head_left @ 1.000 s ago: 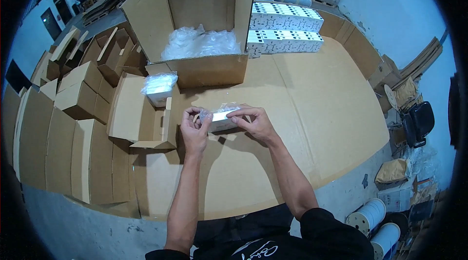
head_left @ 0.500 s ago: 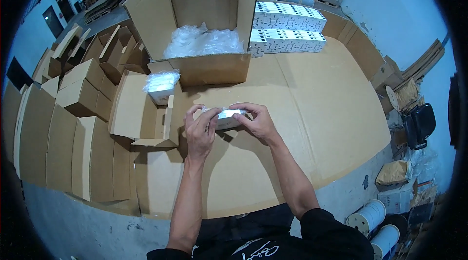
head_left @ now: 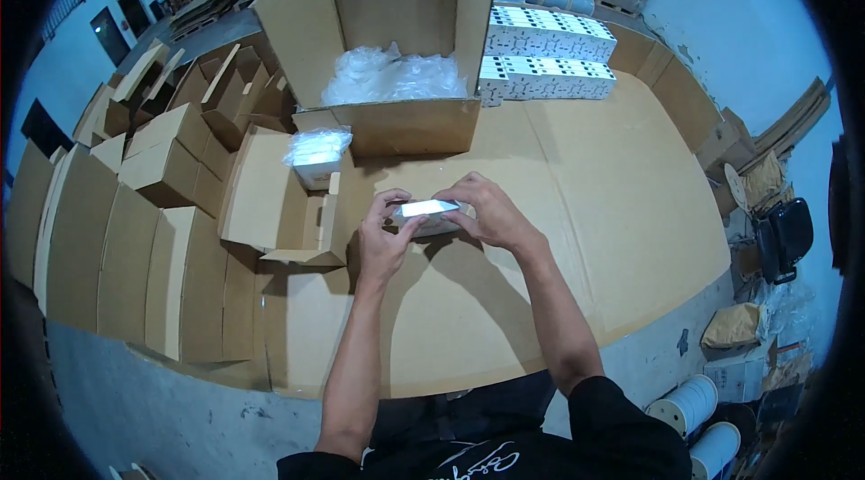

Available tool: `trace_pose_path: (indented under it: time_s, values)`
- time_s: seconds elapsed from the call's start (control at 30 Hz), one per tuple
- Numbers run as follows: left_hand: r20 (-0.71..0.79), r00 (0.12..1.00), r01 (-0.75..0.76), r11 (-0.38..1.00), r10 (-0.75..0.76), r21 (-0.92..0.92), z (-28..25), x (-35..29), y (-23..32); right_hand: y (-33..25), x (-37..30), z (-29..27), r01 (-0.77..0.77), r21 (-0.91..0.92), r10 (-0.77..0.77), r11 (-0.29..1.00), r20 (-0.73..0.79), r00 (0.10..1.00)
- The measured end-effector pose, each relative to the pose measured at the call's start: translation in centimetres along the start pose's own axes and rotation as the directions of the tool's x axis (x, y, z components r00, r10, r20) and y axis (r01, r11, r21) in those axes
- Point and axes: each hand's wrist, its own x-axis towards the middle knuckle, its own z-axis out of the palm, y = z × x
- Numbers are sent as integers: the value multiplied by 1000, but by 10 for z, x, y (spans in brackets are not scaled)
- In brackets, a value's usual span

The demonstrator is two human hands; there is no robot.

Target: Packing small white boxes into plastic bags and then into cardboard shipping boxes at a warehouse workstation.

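Observation:
A small white carton (head_left: 436, 227) is between my hands over the middle of the cardboard-covered table. Its bright top flap (head_left: 427, 208) stands partly raised, with tapered ends. My left hand (head_left: 386, 241) grips the left end, thumb against the flap's near side. At the right end, my right hand (head_left: 489, 214) closes its fingers and thumb on the carton. The carton's inside cannot be seen. To the left, an open brown box (head_left: 257, 192) contains another white carton (head_left: 318, 176), topped by clear plastic-wrapped packets (head_left: 317, 147).
A large open cardboard box (head_left: 414, 127) with clear plastic bags (head_left: 396, 77) stands at the back. Two stacked rows of white patterned cartons (head_left: 550, 79) sit to its right. Several empty brown boxes (head_left: 171, 160) crowd the left. Cable spools (head_left: 689, 403) lie on the floor at right.
My fingers have shifted on the carton, and its white flap now shows raised between them. The whole scene sits slightly further right in the picture.

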Motion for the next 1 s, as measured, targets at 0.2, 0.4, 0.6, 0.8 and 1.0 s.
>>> trace_pose_path:
  time_s: [0.2, 0.4, 0.6, 0.8, 1.0]
  values:
    - [-37, 998, 52, 997, -50, 52, 4, -24, -7, -12, 12, -11, 53, -268, -10, 962, 160, 987]
    - [53, 996, -94, 866, 77, 491, -22, -92, 19, -7, 10, -14, -72, -278, 103, 958, 98, 990]
    - [252, 968, -197, 654, 10, 731, -56, -157, 58, -35, 41, -8, -64, -51, 57, 997, -131, 990]
    - [222, 975, -166, 639, -8, 751, -71, -183, 68, -49, 93, 34, 67, 171, -20, 983, -266, 964]
    - [174, 984, -153, 709, 43, 688, -71, -181, 61, -51, 134, 63, 59, 258, -20, 964, -151, 988]
